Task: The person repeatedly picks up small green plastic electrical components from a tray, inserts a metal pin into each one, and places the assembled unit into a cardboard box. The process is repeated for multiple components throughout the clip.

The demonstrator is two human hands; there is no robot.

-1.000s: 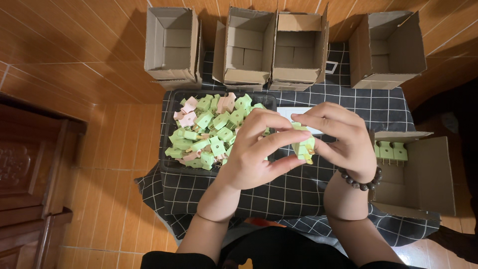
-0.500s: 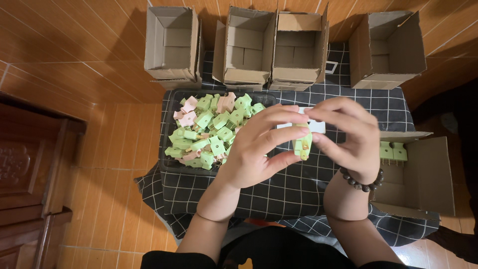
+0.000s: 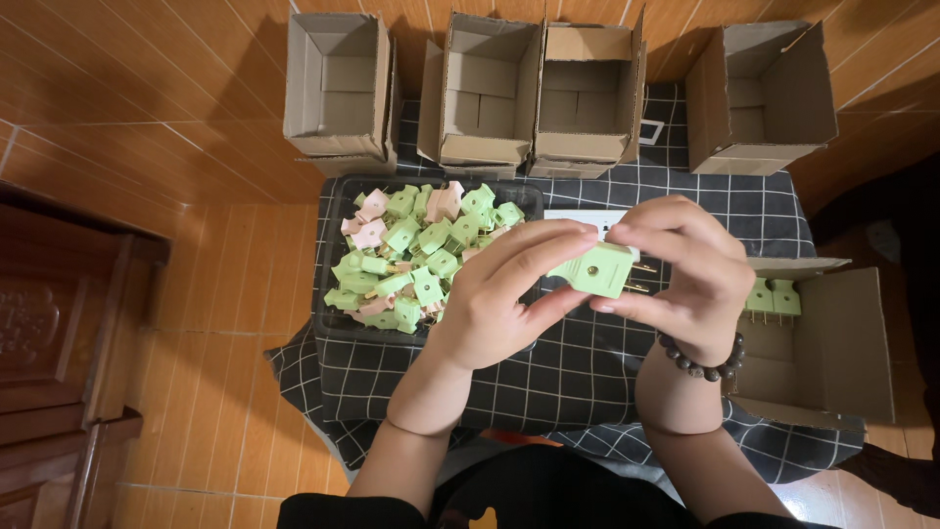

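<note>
Pale green plug (image 3: 599, 268), prongs rightward, between both hands

The left hand (image 3: 499, 304) covers the near right corner of the black tray (image 3: 333, 294), and both hands hide most of the white slip (image 3: 578, 217) behind them. The right-hand cardboard box (image 3: 832, 343) shows only two green plugs (image 3: 772, 297); its depths stay unseen.

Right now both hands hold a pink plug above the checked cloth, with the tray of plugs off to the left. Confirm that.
Not quite: the plug pinched between the left hand and the right hand is light green, not pink, as the head view shows. It is above the checked cloth, with the tray of plugs to the left.
</note>
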